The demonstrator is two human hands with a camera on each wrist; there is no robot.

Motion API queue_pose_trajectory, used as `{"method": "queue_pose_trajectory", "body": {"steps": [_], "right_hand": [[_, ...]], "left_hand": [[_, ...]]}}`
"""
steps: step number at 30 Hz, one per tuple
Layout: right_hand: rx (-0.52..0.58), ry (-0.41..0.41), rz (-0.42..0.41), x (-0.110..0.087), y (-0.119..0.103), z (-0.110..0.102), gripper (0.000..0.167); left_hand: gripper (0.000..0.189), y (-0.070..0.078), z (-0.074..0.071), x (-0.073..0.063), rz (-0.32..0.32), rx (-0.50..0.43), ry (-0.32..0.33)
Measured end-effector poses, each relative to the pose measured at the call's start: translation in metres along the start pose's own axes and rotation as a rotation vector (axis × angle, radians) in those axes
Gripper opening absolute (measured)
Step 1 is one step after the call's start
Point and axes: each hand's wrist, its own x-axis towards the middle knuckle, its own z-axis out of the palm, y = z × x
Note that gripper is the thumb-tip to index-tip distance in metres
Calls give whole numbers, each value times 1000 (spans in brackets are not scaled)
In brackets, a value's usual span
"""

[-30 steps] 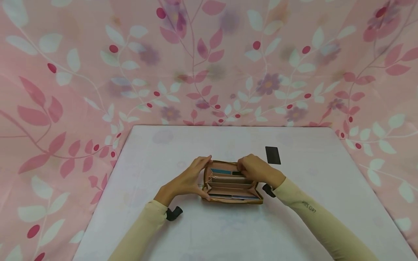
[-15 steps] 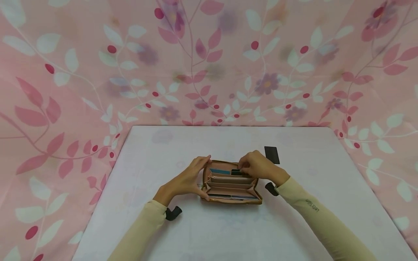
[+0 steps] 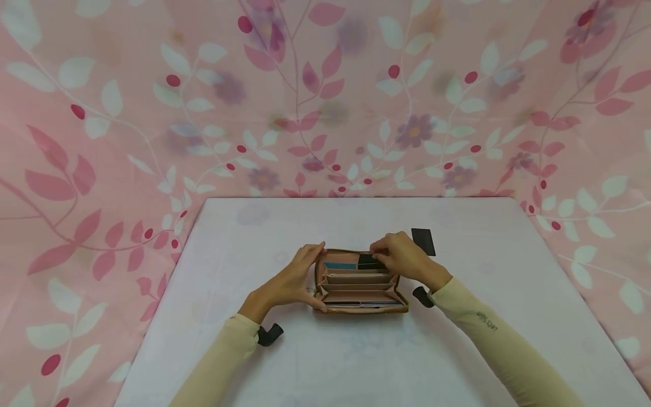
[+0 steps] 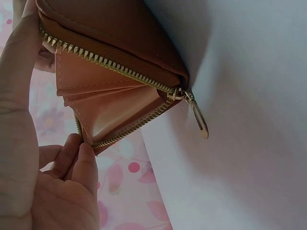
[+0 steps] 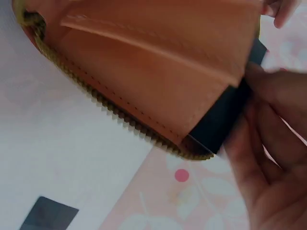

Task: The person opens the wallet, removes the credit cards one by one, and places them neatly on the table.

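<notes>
An unzipped brown zip-around wallet [image 3: 361, 297] stands on the table with its pink-tan compartments facing up. My left hand [image 3: 287, 282] holds its left end, thumb at the near edge and fingers at the far edge. My right hand [image 3: 404, 257] pinches a black card [image 3: 367, 261], which sticks partway out of the far slots; in the right wrist view the same black card [image 5: 220, 117] shows beyond the slot edge. Beside it a blue card [image 3: 341, 265] sits in a slot. More cards [image 3: 363, 304] fill the near slots. The left wrist view shows the metal zipper pull [image 4: 199, 120].
Another black card [image 3: 423, 242] lies flat on the white-covered table [image 3: 325, 362], just beyond my right hand. Pink floral fabric [image 3: 325, 102] hangs behind and at both sides. A dark object [image 3: 269, 334] is at my left wrist and a similar one [image 3: 423, 297] at the right.
My right hand has drawn back slightly to the right and up. The black card it pinches now stands higher out of its slot. The left hand keeps its hold.
</notes>
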Motion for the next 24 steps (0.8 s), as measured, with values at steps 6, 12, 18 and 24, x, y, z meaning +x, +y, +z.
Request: {"method": "queue_pose_trajectory", "body": {"steps": [6, 12, 18, 24], "right_hand": [[-8, 166, -31, 7, -5, -8, 9], [20, 237, 21, 8, -4, -26, 6], [48, 328, 209, -5, 18, -47, 6], [72, 395, 432, -26, 59, -64, 16]], "left_hand": [[140, 1, -1, 2, 37, 9, 2], [140, 0, 1, 2, 23, 13, -5], [141, 2, 2, 2, 10, 12, -11], [139, 3, 1, 1, -5, 14, -4]]}}
